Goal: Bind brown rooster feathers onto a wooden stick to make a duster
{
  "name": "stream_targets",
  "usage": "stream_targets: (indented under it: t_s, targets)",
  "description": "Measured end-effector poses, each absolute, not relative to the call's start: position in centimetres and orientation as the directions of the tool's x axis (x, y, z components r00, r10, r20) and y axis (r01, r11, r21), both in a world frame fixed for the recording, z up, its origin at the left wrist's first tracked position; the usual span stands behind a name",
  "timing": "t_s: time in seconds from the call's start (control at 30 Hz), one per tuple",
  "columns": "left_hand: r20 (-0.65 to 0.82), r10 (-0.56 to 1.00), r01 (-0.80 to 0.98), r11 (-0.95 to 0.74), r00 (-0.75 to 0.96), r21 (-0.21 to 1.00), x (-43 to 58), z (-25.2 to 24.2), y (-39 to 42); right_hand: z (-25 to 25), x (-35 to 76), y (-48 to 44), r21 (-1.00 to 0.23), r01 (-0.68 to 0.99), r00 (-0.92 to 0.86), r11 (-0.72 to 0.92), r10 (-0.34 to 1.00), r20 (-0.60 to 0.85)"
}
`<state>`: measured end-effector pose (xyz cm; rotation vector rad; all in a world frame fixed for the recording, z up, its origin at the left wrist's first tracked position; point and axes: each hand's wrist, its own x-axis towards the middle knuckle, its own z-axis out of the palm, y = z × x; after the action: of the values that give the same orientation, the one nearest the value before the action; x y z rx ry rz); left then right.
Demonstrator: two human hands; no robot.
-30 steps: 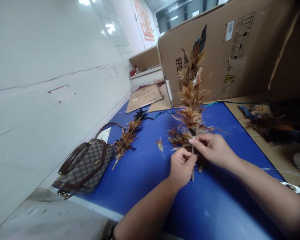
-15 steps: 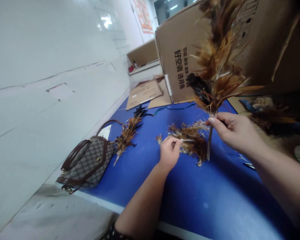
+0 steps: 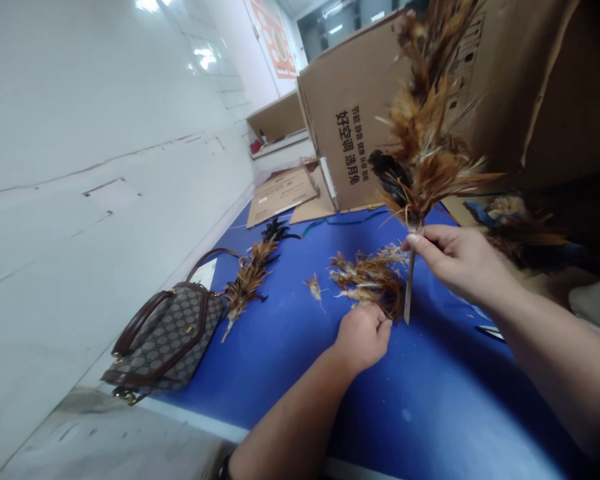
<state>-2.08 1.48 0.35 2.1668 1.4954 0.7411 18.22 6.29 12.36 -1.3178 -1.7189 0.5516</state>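
Observation:
My right hand (image 3: 450,257) pinches the thin stick of a feather duster (image 3: 425,147), holding it upright with its brown, orange and black feathers above the fingers. The bare lower end of the stick points down over the table. Left of it, my left hand (image 3: 365,337) is closed at the near edge of a pile of loose brown feathers (image 3: 370,277); whatever its fingers grip is hidden. A small tuft of feathers (image 3: 313,287) lies apart, left of the pile. Another feather-covered stick (image 3: 250,273) rests farther left on the table.
A patterned handbag (image 3: 175,337) with brown handles stands at the left edge of the blue table (image 3: 290,347). Behind are a large cardboard box (image 3: 350,80) and flat cardboard (image 3: 283,193). A dark-handled tool (image 3: 491,333) lies partly behind my right forearm. More feathers (image 3: 520,230) are at right.
My left hand has moved right and nearer to me, from the pile's left side to its front edge. The right hand still holds the duster upright; the view has shifted slightly.

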Motion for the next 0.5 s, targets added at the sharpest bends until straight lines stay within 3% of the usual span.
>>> stream_targets:
  t_s: [0.1,0.2,0.37,0.5]
  targets:
    - [0.236,0.969,0.493,-0.240,0.070,0.836,-2.5,0.8,2.2,11.5,18.1,6.8,-0.779,0.515,-0.103,0.359,0.928,0.359]
    - [0.111,0.987,0.123,-0.097,-0.112,0.988,-2.5,1.6,2.6,10.7,17.5,7.0,-0.805,0.458,-0.168,0.377,0.926,0.338]
    - [0.054,0.985,-0.258,-0.095,-0.162,0.962,-1.8,2.4,2.4,9.4,15.7,6.6,-0.875,0.314,-0.316,0.367,0.910,0.269]
    - [0.073,0.983,-0.319,-0.125,-0.170,0.939,-1.3,2.4,2.0,8.2,14.5,6.3,-0.913,0.246,-0.401,0.325,0.892,0.210]
